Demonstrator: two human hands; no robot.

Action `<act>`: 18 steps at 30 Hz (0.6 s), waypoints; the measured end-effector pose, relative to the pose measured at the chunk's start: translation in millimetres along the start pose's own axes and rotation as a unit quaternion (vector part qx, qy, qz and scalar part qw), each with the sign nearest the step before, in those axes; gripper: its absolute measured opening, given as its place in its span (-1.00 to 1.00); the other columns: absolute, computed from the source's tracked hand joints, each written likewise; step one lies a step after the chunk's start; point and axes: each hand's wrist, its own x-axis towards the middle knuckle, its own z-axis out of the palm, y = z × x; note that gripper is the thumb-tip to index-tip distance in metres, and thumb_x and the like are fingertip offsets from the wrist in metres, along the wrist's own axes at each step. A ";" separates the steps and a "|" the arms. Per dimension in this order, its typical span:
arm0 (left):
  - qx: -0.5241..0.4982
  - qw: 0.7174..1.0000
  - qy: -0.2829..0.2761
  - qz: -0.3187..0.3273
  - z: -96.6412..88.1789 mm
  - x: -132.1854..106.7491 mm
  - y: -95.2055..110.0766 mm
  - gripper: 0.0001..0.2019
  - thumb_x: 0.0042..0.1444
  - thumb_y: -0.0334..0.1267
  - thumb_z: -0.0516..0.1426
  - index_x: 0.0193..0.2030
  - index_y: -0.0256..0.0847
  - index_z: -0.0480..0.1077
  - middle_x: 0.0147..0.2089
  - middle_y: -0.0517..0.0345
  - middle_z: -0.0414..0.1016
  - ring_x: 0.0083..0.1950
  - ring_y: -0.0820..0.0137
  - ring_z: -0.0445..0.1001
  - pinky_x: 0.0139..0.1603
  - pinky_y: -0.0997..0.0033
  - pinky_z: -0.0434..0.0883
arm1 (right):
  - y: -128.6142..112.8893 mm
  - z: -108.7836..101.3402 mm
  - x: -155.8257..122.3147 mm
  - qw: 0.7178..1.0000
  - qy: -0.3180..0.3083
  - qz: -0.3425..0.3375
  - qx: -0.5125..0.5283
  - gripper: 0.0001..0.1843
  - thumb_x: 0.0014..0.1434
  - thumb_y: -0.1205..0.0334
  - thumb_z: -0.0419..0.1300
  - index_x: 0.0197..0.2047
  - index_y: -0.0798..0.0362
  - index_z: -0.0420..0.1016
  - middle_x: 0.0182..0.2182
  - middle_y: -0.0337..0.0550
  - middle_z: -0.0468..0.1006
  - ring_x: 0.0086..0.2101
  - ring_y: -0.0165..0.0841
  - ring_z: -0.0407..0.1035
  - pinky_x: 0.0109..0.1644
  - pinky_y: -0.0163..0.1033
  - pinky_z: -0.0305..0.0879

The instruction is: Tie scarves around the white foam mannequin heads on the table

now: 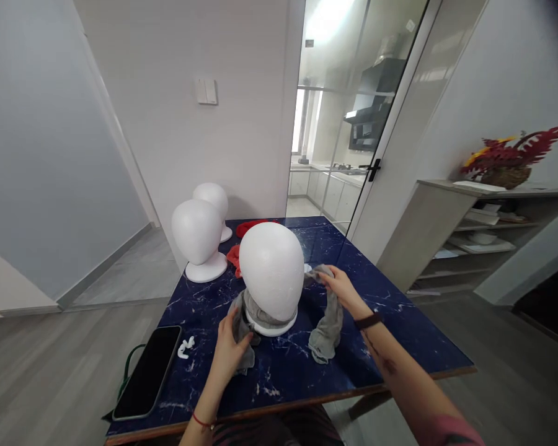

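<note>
A white foam mannequin head (272, 266) stands upright on the table in front of me. A grey scarf (328, 328) wraps around its neck, with one end hanging out on each side. At the left of the neck my left hand (231, 344) pinches the scarf between thumb and fingers. On the other side my right hand (339, 286) grips the scarf a little above the table, and its loose end droops onto the tabletop. Part of the scarf behind the neck is hidden by the head.
Two more foam heads, a nearer one (196, 232) and a farther one (212, 198), stand at the back left. Red cloth (234, 257) lies behind the middle head. A phone (147, 371) and white earbuds (185, 347) rest at the left of the blue marbled table (385, 334).
</note>
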 end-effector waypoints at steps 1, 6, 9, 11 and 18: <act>0.058 0.998 -0.011 0.033 5.4 -5.3 -3.3 -0.37 -0.15 -0.28 0.27 0.14 -0.30 0.29 0.14 -0.19 0.29 0.20 0.06 0.26 0.22 0.08 0.20 | -10.2 2.5 15.3 0.999 0.002 -0.037 -0.026 -0.76 -0.09 0.20 0.18 -0.33 0.14 0.49 -0.48 -0.20 0.48 -0.49 -0.39 0.29 -0.41 -0.31 0.21; 0.298 0.948 -0.023 0.112 27.7 -26.7 -4.4 -0.37 0.09 0.02 0.08 0.24 -0.28 0.18 0.28 -0.29 0.10 0.33 0.00 0.07 0.25 -0.10 0.09 | -89.6 38.2 93.7 0.993 -0.032 -0.108 -0.032 -0.83 -0.07 0.36 0.11 -0.36 0.10 0.49 -0.32 -0.18 0.54 -0.26 -0.34 0.35 -0.08 -0.23 0.26; 0.385 0.910 -0.019 0.152 32.0 -31.4 -1.5 -0.35 0.12 0.10 0.01 0.25 -0.30 0.17 0.27 -0.31 0.13 0.33 0.00 0.05 0.27 -0.14 0.03 | -141.6 77.7 123.5 0.989 -0.094 -0.117 -0.014 -0.85 0.00 0.37 0.11 -0.35 0.12 0.48 -0.33 -0.16 0.56 -0.30 -0.37 0.38 -0.10 -0.23 0.30; 0.414 0.896 -0.018 0.162 31.8 -31.6 -1.4 -0.36 0.15 0.09 -0.02 0.25 -0.30 0.17 0.26 -0.32 0.14 0.32 0.01 0.07 0.26 -0.12 0.06 | -172.7 103.4 129.3 0.979 -0.156 -0.130 0.023 -0.85 0.04 0.35 0.11 -0.31 0.11 0.47 -0.31 -0.16 0.57 -0.30 -0.40 0.40 -0.11 -0.26 0.32; 0.431 0.883 -0.010 0.183 30.1 -29.9 -10.9 -0.35 0.13 0.11 -0.02 0.22 -0.35 0.19 0.24 -0.31 0.18 0.30 0.03 0.12 0.25 -0.08 0.10 | -234.5 112.8 51.7 0.910 -0.205 -0.289 0.216 -0.82 0.15 0.19 0.11 -0.17 0.01 0.41 -0.24 -0.25 0.52 -0.17 -0.42 0.39 -0.01 -0.26 0.33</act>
